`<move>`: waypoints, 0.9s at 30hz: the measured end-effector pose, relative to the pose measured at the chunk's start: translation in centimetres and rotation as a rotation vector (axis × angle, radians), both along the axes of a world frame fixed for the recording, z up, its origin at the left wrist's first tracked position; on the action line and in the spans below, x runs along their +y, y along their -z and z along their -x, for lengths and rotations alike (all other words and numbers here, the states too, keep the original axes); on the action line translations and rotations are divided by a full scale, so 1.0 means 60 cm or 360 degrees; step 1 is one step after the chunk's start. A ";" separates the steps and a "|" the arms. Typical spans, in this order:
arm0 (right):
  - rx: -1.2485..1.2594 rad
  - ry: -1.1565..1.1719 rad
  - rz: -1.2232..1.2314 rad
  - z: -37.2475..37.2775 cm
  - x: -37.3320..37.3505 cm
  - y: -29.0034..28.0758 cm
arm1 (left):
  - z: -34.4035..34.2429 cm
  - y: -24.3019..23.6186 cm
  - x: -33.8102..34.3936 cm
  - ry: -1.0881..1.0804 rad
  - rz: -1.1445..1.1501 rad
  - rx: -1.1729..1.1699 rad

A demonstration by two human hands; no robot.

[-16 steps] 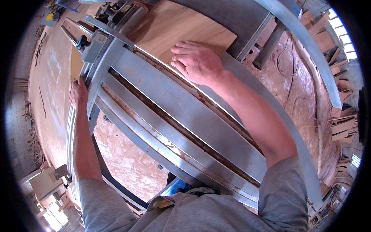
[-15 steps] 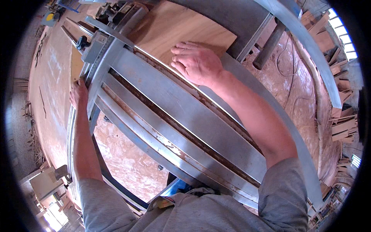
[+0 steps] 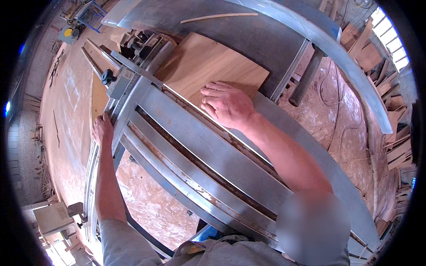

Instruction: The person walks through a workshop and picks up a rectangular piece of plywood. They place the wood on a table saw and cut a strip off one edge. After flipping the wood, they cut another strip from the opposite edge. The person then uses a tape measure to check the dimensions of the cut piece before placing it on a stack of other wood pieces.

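Wooden board (image 3: 213, 73), one flat panel, lies on a metal sliding saw table (image 3: 208, 150) as the right hand (image 3: 227, 106) presses it open-palmed and the left hand (image 3: 102, 129) grips the crosscut fence (image 3: 133, 99); should that palm slip, the panel could skew; one thin wood strip (image 3: 217, 17) rests beyond

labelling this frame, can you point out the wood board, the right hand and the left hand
wood board (image 3: 202, 66), head view, bare middle of its top face
right hand (image 3: 228, 105), head view, back of the hand, flat on the board
left hand (image 3: 102, 130), head view, back of the hand at the metal frame
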State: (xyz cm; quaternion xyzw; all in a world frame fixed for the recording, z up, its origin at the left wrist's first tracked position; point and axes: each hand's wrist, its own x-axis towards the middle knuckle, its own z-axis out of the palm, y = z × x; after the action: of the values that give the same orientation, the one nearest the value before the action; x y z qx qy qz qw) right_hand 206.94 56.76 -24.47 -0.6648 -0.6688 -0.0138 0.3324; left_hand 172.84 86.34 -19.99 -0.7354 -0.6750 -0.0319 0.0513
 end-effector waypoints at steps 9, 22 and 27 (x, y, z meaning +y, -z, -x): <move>-0.0068 -0.0014 -0.0043 -0.003 -0.002 -0.011 | 0.007 -0.002 0.005 -0.0012 0.0021 0.0047; -0.0015 0.0000 -0.0083 -0.003 0.002 0.012 | 0.034 0.005 0.029 0.0099 0.0047 0.0030; 0.0041 0.0065 -0.0011 0.000 -0.001 -0.002 | 0.031 0.007 0.031 0.0017 0.0045 0.0014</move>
State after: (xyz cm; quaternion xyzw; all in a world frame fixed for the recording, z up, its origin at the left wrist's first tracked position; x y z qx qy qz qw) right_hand 206.95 56.68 -24.37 -0.6774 -0.6507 -0.0144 0.3428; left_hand 170.96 88.23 -20.43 -0.7397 -0.6712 -0.0195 0.0436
